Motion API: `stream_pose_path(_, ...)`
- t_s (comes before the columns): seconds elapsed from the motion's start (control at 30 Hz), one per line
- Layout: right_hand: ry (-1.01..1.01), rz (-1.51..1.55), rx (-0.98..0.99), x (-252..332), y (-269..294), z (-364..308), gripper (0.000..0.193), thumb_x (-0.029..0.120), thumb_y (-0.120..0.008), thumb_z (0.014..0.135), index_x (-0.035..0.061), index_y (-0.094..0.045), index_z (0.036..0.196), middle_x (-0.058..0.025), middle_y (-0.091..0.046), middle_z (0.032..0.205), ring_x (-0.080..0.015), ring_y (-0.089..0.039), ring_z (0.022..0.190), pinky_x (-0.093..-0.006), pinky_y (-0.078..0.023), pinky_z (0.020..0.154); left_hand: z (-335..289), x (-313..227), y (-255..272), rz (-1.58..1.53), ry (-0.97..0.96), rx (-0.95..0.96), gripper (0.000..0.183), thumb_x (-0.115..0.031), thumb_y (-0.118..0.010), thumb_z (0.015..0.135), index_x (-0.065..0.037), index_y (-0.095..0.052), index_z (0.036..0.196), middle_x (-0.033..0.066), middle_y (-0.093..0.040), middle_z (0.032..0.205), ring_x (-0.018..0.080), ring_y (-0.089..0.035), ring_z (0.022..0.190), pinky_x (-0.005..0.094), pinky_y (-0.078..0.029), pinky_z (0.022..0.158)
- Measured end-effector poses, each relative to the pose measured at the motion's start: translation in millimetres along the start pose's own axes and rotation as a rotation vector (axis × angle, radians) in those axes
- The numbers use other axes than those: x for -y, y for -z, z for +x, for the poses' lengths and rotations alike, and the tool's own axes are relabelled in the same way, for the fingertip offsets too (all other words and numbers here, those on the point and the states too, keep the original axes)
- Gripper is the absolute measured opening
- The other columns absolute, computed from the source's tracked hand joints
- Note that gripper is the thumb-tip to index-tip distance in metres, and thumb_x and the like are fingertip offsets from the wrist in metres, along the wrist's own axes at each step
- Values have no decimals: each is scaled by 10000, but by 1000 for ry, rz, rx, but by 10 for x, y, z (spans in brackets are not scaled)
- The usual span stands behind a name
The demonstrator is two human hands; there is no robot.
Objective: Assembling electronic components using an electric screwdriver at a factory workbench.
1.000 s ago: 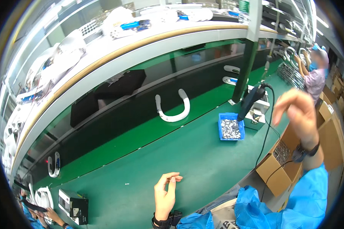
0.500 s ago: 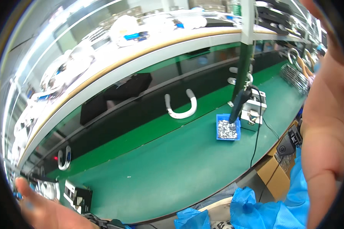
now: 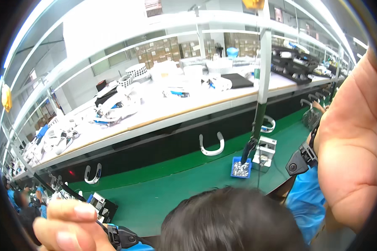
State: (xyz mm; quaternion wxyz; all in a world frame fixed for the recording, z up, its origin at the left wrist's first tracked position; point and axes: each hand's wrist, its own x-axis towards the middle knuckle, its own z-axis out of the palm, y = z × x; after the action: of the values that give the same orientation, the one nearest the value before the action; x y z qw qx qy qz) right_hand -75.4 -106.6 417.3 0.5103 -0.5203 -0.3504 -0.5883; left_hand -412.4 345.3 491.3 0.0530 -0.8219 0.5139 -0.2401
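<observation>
My left hand (image 3: 69, 226) is raised at the lower left, close to the camera, with its fingers curled in. Whatever they hold, if anything, is hidden. At the right edge, my right hand (image 3: 349, 146) looms large, its palm and wrist showing and its fingers cut off by the rim. Black strapped devices sit on both wrists, the left one (image 3: 122, 237) and the right one (image 3: 299, 161). Neither hand touches the green bench (image 3: 151, 205) below. A white U-shaped part (image 3: 212, 151) stands on the bench's far side, beyond both hands.
A dark-haired head (image 3: 230, 221) covers the lower middle. A blue bin (image 3: 241, 175) of small metal parts stands beside a white-grey device (image 3: 264, 154). Above runs a shelf (image 3: 155, 121) with white parts. Left, another device (image 3: 102, 205) and U-shaped part (image 3: 93, 173); people sit farther off.
The view has tilted up, bringing in more of the shelf and the room. A dark-haired head has appeared at the bottom. My left hand's fingers now show curled.
</observation>
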Motion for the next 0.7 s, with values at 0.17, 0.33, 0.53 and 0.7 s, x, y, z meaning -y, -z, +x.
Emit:
stream_pose_path(0.17, 41, 21, 69, 400, 119, 500, 845, 669, -564, 1007, -12, -509, 1504, -207, -537, 1424, -364, -627, 1126, -482, -486, 1027, 41, 153, 26, -108, 2, -121, 554, -355, -503, 1098, -11, -408, 1522, 213, -400, 1568, 398, -527, 1357, 458, -564, 1015)
stream_pose_path(0.33, 29, 112, 198, 519, -179, 468, 845, 665, -563, 1009, -9, -496, 1514, -205, -546, 1413, -368, -624, 1130, -486, -483, 1032, -206, 122, -228, -248, 111, -254, 527, -342, -521, 1082, -21, -435, 1490, 209, -432, 1514, 389, -543, 1311, 460, -564, 992)
stream_pose_path(0.53, 148, 255, 345, 2, -500, -218, 845, 659, -561, 1011, -6, -480, 1526, -203, -556, 1401, -373, -621, 1135, -491, -479, 1037, -521, 89, -1842, -292, 206, -503, 494, -326, -543, 1062, -32, -466, 1451, 203, -472, 1449, 378, -562, 1255, 461, -566, 964)
stream_pose_path(0.7, 93, 354, 433, -210, -601, -1017, 846, 655, -560, 1014, -4, -466, 1537, -201, -564, 1390, -376, -618, 1138, -495, -475, 1042, -699, -101, -2608, -422, 311, -601, 467, -313, -561, 1045, -42, -493, 1419, 198, -504, 1395, 369, -578, 1209, 462, -566, 941)
